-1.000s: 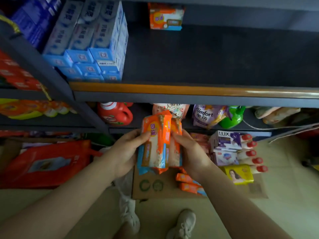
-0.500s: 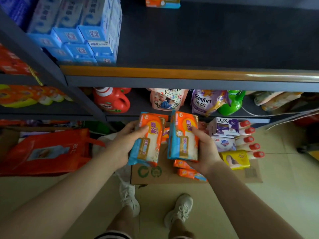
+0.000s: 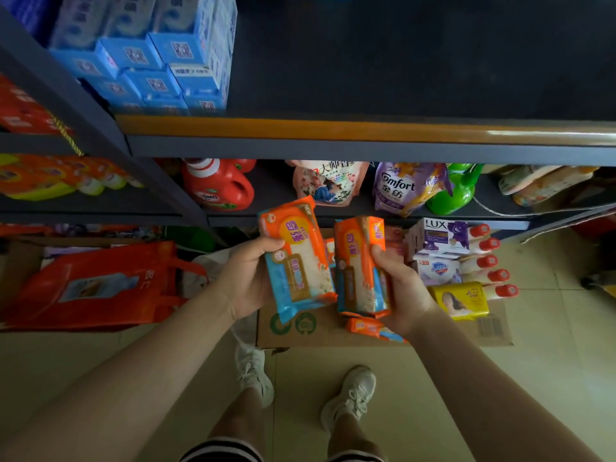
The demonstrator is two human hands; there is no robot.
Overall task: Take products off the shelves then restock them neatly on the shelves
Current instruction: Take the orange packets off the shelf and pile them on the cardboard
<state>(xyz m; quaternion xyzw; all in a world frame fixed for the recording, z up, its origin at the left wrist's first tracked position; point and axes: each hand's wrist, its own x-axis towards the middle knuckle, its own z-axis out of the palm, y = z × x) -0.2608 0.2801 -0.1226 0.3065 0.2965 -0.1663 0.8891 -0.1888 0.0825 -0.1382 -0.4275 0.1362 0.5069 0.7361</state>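
My left hand (image 3: 246,278) grips an orange and blue soap pack (image 3: 296,258), held upright and tilted a little left. My right hand (image 3: 403,295) holds a second orange soap pack (image 3: 358,265), possibly with another behind it. Both packs hang apart, side by side, below the dark shelf (image 3: 366,128) with the orange front strip. That shelf's top is mostly bare to the right of the blue boxes (image 3: 156,58). More orange packs (image 3: 370,328) lie on the flattened cardboard (image 3: 316,331) on the floor under my hands.
The lower shelf carries a red detergent jug (image 3: 216,186), a floral pouch (image 3: 330,181), a purple Comfort pouch (image 3: 403,188) and a green bottle (image 3: 456,191). LUX and other soap boxes (image 3: 440,238), red-capped bottles (image 3: 493,261) and a red bag (image 3: 96,285) sit on the floor.
The packs were pressed together between both hands; now I hold one in each hand, pulled apart. The view has tilted down, so my feet and more floor show.
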